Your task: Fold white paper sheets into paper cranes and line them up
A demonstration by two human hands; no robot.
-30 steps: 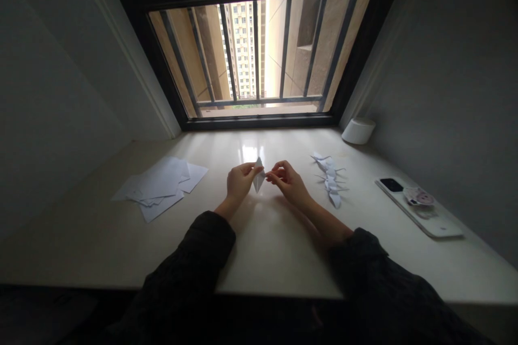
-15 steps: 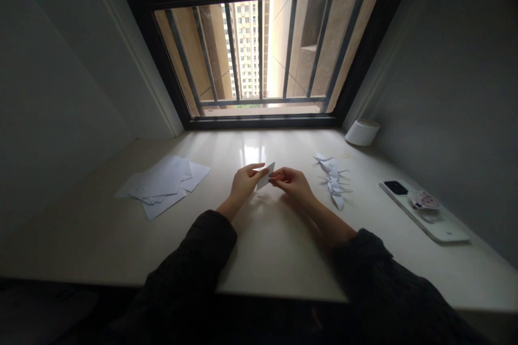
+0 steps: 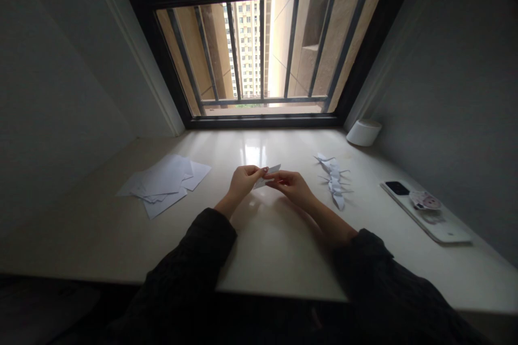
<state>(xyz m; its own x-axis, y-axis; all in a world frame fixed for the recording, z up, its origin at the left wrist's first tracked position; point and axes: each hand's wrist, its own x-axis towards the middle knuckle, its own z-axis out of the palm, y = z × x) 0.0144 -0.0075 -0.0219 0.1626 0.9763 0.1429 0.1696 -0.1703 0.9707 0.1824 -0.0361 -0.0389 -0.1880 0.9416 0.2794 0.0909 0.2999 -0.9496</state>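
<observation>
A small folded piece of white paper (image 3: pixel 275 168) is held above the middle of the pale sill, tilted up to the right. My left hand (image 3: pixel 245 180) pinches its left side between thumb and fingers. My right hand (image 3: pixel 289 183) grips it from the right, the fingertips close to my left thumb. Part of the paper is hidden behind the fingers. To the right of my right hand lies a row of several folded white paper cranes (image 3: pixel 333 178). Off to the left of my left hand is a loose pile of white paper sheets (image 3: pixel 162 178).
A phone (image 3: pixel 427 215) with a round grip on its back lies at the right. A white rounded object (image 3: pixel 363 133) stands in the far right corner. Behind the sill (image 3: pixel 279 259) is a barred window (image 3: pixel 263 59), with walls on both sides.
My right fingers have moved left onto the paper and closer to my left thumb. The paper has turned to a flatter tilt.
</observation>
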